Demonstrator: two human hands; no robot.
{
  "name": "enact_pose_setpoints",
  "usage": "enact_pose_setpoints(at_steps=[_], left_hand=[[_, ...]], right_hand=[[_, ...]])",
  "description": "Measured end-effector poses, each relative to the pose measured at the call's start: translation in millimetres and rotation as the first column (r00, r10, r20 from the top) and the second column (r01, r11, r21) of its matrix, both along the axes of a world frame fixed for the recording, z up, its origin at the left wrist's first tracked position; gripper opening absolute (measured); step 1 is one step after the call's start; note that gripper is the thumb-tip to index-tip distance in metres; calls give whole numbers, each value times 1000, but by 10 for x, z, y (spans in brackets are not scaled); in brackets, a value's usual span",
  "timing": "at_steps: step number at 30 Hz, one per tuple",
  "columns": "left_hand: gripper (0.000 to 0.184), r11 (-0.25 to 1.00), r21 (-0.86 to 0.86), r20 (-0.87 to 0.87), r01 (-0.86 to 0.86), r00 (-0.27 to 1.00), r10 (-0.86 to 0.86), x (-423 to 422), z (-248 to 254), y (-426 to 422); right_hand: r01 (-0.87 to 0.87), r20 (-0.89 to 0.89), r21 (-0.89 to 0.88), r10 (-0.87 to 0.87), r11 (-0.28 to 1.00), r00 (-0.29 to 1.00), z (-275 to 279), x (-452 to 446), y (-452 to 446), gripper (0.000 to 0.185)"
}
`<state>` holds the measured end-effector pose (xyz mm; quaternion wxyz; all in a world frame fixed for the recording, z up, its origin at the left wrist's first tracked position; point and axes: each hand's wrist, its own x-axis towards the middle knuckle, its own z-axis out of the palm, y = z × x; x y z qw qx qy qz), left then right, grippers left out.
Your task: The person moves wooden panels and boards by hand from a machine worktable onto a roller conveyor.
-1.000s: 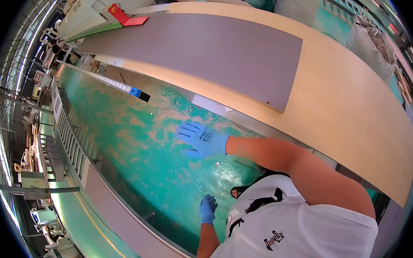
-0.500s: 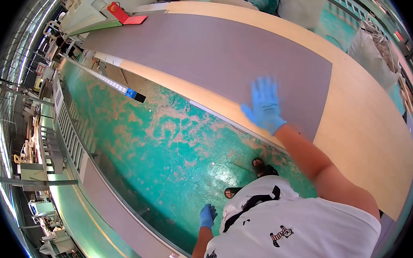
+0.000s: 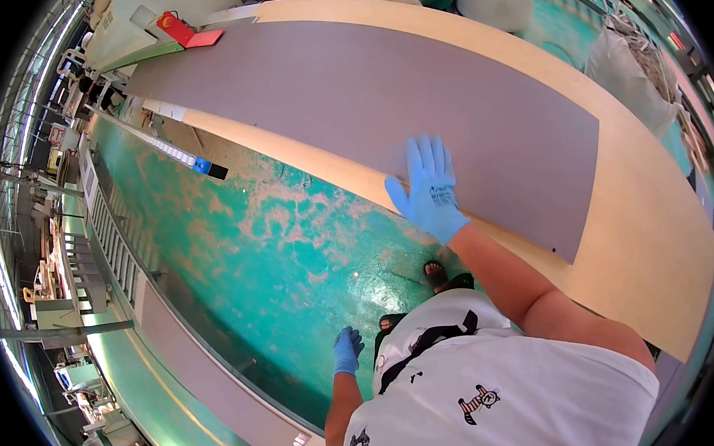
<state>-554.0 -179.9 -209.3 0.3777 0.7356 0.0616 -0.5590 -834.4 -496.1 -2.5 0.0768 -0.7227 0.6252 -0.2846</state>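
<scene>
A long grey-brown panel [image 3: 340,77] lies flat on a pale wooden table [image 3: 643,230]. My right hand [image 3: 432,187], in a blue glove, rests on the panel's near edge with the palm down, the thumb out and the fingers stretched. Nothing is held in it. Lower in the view, my left hand [image 3: 348,351], also gloved in blue, hangs beside my body above the green floor. Its fingers are loosely bent and a little apart, and I see nothing in them.
A red bracket [image 3: 188,32] on a machine stands at the table's far left end. A metal rail with a blue-and-black end [image 3: 210,167] juts over the green floor [image 3: 293,251]. A roller conveyor [image 3: 117,246] runs along the left. A whitish bag [image 3: 629,67] stands beyond the table.
The panel has slid rightward along the table, its right end now closer to the table's right side. My right hand has settled on its near edge. The view has shifted slightly.
</scene>
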Motion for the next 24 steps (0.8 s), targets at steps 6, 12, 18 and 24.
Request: enact_pose_setpoints(at_steps=[6,12,18,24], left_hand=[[37,987,120,-85,110,991,-100,-67,-171,304],[40,990,108,-33,85,996,-82,-84,-72,256],[39,995,64,-36,80,996,-77,-184,-73,230],[43,994,80,-3,71,997,-71,-305,-32,260]], right_hand=[[-774,155,-11,766,633,624,-587,1102,447,64],[-699,297,-194,721,688,627,-26,606,462,58],[-292,47,-201,307,935,950,257,-404,-579,53],[20,-73,-82,-26,996,997,-57,-1127,-1451,63]])
